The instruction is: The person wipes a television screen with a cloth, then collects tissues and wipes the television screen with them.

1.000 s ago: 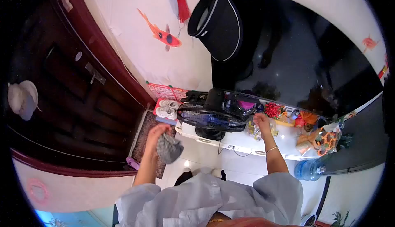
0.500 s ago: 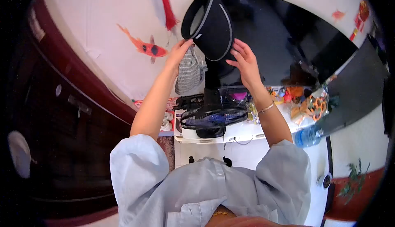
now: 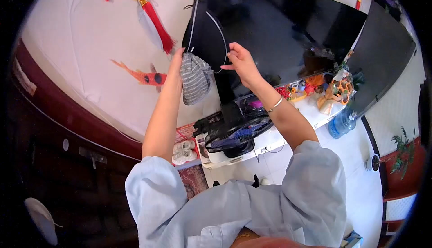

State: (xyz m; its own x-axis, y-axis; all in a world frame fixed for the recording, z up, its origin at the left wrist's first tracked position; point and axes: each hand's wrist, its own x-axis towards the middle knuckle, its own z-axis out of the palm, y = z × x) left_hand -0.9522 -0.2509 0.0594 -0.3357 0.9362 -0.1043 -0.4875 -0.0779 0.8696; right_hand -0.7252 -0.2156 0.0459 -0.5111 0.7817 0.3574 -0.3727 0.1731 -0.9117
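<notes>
A black sun visor (image 3: 208, 41) with light piping hangs at the left corner of the wall-mounted television (image 3: 279, 32). My left hand (image 3: 178, 66) is at the visor's lower left edge and holds a grey striped cloth cap (image 3: 195, 79), which dangles below the visor. Part of this hand's fingers is hidden behind the cap. At the visor's right edge is my right hand (image 3: 240, 63), its thumb and fingers apart with nothing between them.
Below stands a black fan (image 3: 238, 135) on a white cabinet (image 3: 288, 126), with wrapped flowers (image 3: 339, 90) at its right. White shoes (image 3: 183, 152) sit left of it. A water bottle (image 3: 342, 124) stands right; a dark door (image 3: 67, 171) is at the left.
Both hands have risen from low in front of the cabinet to the visor, the cap still in my left hand. The view has shifted, and the visor now looks narrower.
</notes>
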